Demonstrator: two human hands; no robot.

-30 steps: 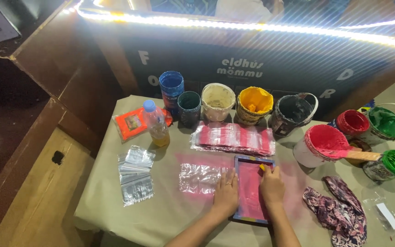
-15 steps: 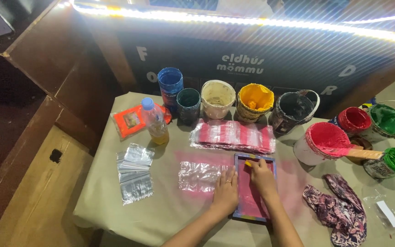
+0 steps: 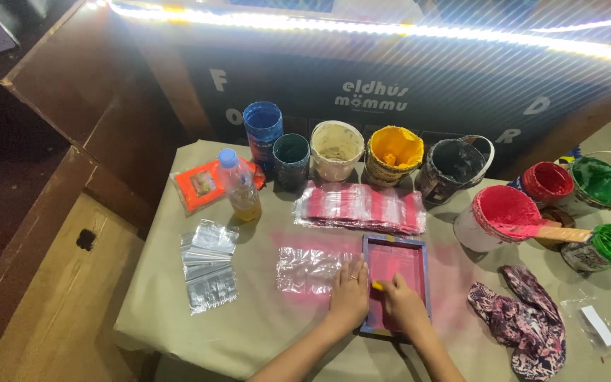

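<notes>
A small wooden-framed printing screen (image 3: 394, 263) with pink mesh lies flat on the paper-covered table (image 3: 263, 332). My left hand (image 3: 348, 297) presses flat on the frame's left edge, fingers spread. My right hand (image 3: 403, 305) rests inside the frame and grips a small yellow scraper (image 3: 377, 285) near the mesh's left side. A clear plastic bag (image 3: 307, 269) lies just left of the frame on a pink-stained patch.
Open paint tubs line the back: blue (image 3: 263, 127), dark teal (image 3: 291, 157), cream (image 3: 336, 147), yellow (image 3: 394, 153), black (image 3: 455, 166), red (image 3: 498, 216), green (image 3: 598, 182). A stack of pink-printed bags (image 3: 360, 206), a bottle (image 3: 239, 185), clear bags (image 3: 208, 265) and a patterned rag (image 3: 528, 325) surround the frame.
My right hand has slid leftward and toward me across the mesh with the scraper. My left hand stays on the frame's left edge.
</notes>
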